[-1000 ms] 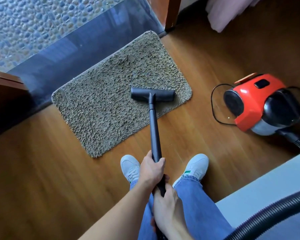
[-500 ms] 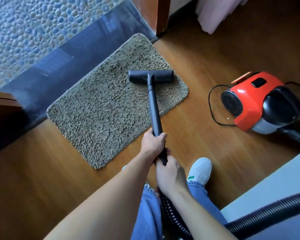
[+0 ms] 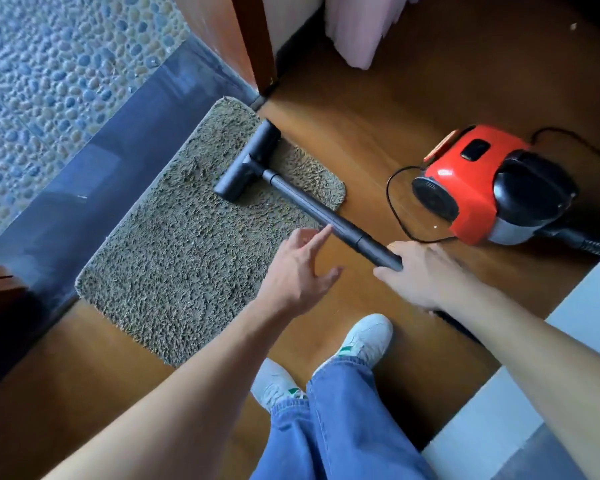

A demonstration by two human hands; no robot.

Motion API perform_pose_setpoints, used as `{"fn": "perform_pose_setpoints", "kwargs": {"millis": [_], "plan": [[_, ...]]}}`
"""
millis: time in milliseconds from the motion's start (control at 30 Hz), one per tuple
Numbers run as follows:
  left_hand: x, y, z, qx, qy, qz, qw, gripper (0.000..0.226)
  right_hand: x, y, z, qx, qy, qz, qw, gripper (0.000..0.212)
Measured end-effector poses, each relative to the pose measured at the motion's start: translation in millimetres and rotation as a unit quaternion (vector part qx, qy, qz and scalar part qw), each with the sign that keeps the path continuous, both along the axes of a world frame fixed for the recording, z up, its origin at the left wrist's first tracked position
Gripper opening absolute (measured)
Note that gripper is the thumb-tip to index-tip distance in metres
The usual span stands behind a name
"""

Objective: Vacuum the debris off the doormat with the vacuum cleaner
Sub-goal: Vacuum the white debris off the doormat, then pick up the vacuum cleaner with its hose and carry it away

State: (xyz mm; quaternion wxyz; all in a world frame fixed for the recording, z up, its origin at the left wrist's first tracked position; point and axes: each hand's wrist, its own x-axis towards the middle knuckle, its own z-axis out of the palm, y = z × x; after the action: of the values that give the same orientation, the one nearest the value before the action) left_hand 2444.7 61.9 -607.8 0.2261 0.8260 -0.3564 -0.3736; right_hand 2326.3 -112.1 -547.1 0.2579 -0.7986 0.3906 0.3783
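A shaggy brown doormat [image 3: 174, 247] lies on the wooden floor beside a dark threshold. The black vacuum nozzle [image 3: 248, 166] rests on the mat's far right part, turned lengthwise. Its black wand [image 3: 323, 214] slants back towards me. My right hand [image 3: 420, 271] grips the wand's near end. My left hand [image 3: 297, 271] is off the wand, fingers spread, one fingertip close to the tube. The red and black vacuum cleaner body [image 3: 482, 183] stands on the floor to the right.
A black power cord [image 3: 394, 209] loops on the floor left of the vacuum body. A wooden door frame [image 3: 253, 43] and pink fabric [image 3: 361, 26] stand at the back. A white ledge [image 3: 548, 386] is at the right. My two white shoes [image 3: 361, 341] stand near the mat.
My left hand has let go of the wand and opened. The wand has swung to the right, and the nozzle has turned and moved to the mat's far right end.
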Motion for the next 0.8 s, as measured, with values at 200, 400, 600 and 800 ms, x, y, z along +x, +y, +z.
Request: {"fn": "perform_pose_setpoints", "kwargs": {"millis": [200, 400, 600, 800], "plan": [[-2, -80, 2, -0.045, -0.005, -0.081, 0.996, 0.081, 10, -76, 2, 0.024, -0.027, 0.048, 0.998, 0.021], [16, -146, -19, -0.09, 0.012, -0.083, 0.992, 0.066, 19, -124, -15, 0.01, -0.047, 0.096, 0.994, 0.016], [38, -178, -61, -0.15, 0.021, -0.089, 0.984, 0.056, 35, -162, -38, -0.015, -0.088, 0.127, 0.988, 0.024], [58, -214, -87, -0.179, 0.013, -0.116, 0.977, 0.052, 53, -196, -35, -0.02, -0.104, 0.15, 0.983, 0.052]]}}
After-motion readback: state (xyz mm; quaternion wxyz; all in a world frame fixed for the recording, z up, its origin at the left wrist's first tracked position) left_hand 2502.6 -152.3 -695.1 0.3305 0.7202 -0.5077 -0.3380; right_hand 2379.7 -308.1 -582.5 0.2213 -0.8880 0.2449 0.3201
